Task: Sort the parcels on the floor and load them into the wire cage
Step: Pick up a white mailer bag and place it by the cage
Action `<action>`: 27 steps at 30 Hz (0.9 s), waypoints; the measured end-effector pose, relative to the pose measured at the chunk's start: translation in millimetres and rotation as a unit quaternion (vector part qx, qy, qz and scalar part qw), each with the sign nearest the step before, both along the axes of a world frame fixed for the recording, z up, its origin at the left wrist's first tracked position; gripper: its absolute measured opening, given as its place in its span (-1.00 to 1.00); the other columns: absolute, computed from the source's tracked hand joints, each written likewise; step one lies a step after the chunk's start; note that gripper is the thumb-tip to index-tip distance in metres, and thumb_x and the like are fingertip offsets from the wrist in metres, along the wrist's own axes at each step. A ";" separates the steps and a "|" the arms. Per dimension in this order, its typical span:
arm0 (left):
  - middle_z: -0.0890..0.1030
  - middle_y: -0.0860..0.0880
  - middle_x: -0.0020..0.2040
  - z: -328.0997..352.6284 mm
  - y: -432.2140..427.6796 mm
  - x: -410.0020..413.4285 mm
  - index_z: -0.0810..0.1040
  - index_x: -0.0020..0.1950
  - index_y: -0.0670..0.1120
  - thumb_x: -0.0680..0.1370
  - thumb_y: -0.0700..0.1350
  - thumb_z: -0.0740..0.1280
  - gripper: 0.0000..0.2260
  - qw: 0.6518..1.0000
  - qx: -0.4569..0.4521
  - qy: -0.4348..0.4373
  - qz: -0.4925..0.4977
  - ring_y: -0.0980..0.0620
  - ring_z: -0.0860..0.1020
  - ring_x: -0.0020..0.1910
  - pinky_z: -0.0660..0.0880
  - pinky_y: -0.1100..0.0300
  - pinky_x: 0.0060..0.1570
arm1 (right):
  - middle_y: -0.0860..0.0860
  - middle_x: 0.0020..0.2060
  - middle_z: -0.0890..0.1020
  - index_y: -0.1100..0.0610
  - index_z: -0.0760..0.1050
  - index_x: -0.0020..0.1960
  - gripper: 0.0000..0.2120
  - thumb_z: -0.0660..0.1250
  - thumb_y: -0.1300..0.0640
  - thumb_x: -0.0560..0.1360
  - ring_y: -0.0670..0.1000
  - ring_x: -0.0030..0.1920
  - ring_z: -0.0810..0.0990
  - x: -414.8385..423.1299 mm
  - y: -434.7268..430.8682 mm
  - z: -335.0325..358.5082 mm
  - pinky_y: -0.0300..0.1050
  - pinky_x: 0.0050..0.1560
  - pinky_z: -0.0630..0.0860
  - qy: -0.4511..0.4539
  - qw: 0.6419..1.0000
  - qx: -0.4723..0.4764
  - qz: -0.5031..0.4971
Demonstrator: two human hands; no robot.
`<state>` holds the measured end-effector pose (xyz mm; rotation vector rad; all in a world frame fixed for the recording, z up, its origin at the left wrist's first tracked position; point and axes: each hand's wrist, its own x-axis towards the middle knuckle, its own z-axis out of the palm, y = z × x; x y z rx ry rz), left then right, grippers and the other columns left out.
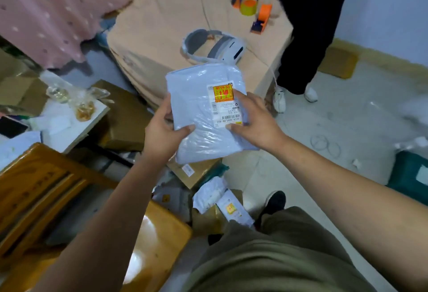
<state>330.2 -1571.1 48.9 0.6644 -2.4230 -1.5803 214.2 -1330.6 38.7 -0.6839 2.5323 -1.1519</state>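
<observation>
I hold a pale blue plastic mailer parcel (199, 115) at chest height, label side up, with an orange fragile sticker and a barcode on it. My left hand (165, 129) grips its left edge, thumb on top. Over the label on the right side, my right hand (253, 115) pinches the parcel. Below it on the floor lie a brown cardboard box (196, 173), a small white mailer (209, 195) and another white parcel with an orange sticker (236, 210). No wire cage is in view.
A table under a peach cloth (162, 25) carries a headset (215, 46) and orange tape dispensers (254, 11). A person in black trousers (308, 37) stands at the right of it. A wooden chair (69, 210) is at lower left, cardboard boxes (125, 115) beyond, a teal box (410, 173) at right.
</observation>
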 end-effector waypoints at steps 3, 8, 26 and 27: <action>0.62 0.27 0.25 18.7 35.5 -20.8 0.40 0.42 0.40 0.41 -0.09 0.63 -0.27 0.999 0.016 0.019 -0.047 0.29 0.57 0.25 0.59 0.02 0.24 | 0.06 0.53 0.28 -0.09 0.18 0.64 -0.12 0.55 0.05 0.45 -0.04 0.56 0.22 0.4 51.8 14.8 -0.07 0.55 0.21 0.011 0.999 -0.015 -0.037; 0.59 0.31 0.23 40.2 115.3 -59.1 0.25 0.59 0.22 0.46 -0.08 0.60 -0.19 0.993 0.020 0.021 -0.116 0.22 0.59 0.25 0.61 0.11 0.17 | 0.02 0.57 0.27 -0.04 0.20 0.64 -0.13 0.57 0.03 0.45 -0.05 0.58 0.18 -3.8 145.5 22.9 -0.19 0.52 0.17 0.043 0.992 -0.031 -0.116; 0.43 0.11 0.53 21.8 501.9 -165.8 0.39 0.58 0.12 0.49 -0.01 0.55 -0.31 0.916 -0.151 -0.046 -0.369 0.07 0.42 0.48 0.35 0.04 0.49 | -0.02 0.64 0.13 -0.11 0.06 0.67 -0.13 0.47 -0.12 0.52 0.00 0.59 0.19 -1.2 510.8 -1.3 -0.07 0.56 0.20 -0.033 0.951 0.053 -0.301; 0.44 0.13 0.52 20.7 519.6 -169.7 0.40 0.58 0.12 0.49 -0.01 0.55 -0.32 0.913 -0.148 -0.044 -0.376 0.10 0.42 0.47 0.34 0.05 0.49 | -0.03 0.64 0.14 -0.11 0.07 0.67 -0.13 0.47 -0.11 0.51 -0.02 0.58 0.20 1.6 526.7 -0.4 -0.13 0.53 0.17 -0.029 0.947 0.049 -0.316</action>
